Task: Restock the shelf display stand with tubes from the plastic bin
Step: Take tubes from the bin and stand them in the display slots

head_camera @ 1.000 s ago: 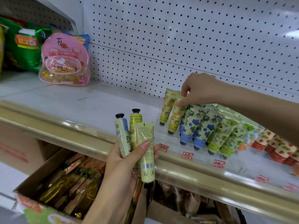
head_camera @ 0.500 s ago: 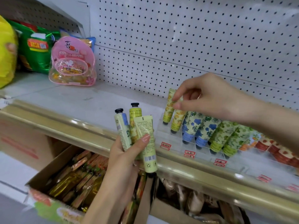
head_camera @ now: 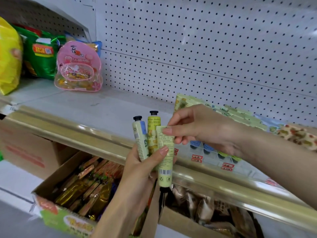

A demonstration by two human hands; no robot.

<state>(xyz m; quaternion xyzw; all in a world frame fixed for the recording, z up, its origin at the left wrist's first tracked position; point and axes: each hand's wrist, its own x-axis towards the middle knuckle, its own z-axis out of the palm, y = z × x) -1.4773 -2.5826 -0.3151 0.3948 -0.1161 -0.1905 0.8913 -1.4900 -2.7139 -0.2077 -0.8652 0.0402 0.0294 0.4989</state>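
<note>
A white pegboard wall (head_camera: 205, 48) dotted with dark holes backs a pale grey shop shelf (head_camera: 89, 107), whose front edge carries a shiny gold-coloured rail (head_camera: 68, 125). At the far left of the shelf stand a yellow plastic bag (head_camera: 8, 57), green foil packets (head_camera: 42, 55) and a pink see-through plastic pouch (head_camera: 78, 69) of sweets.

On the right of the shelf sits the clear plastic display stand (head_camera: 212, 164) with red price labels along its front. It holds a row of floral-printed tubes (head_camera: 185, 102), caps down, leaning back toward the pegboard.

In front of the rail, the left hand (head_camera: 145, 167) grips three slim plastic tubes (head_camera: 152, 145) in a fan, its thumb curled across them. They are a cream tube with a blue stripe (head_camera: 139, 140) and a yellow-green tube with a black cap (head_camera: 153, 131), both cap up, and a pale green barcode tube (head_camera: 165, 162), cap down. The right hand (head_camera: 202, 127) reaches in from the right. Its fingers (head_camera: 167, 130) pinch the flat top end of the pale green barcode tube; the others are loosely bent.

Below the shelf are an open cardboard box of gold and orange wrapped snacks (head_camera: 82, 184), an open box of brown packets (head_camera: 205, 208) and a closed brown carton (head_camera: 25, 148) at the left.
</note>
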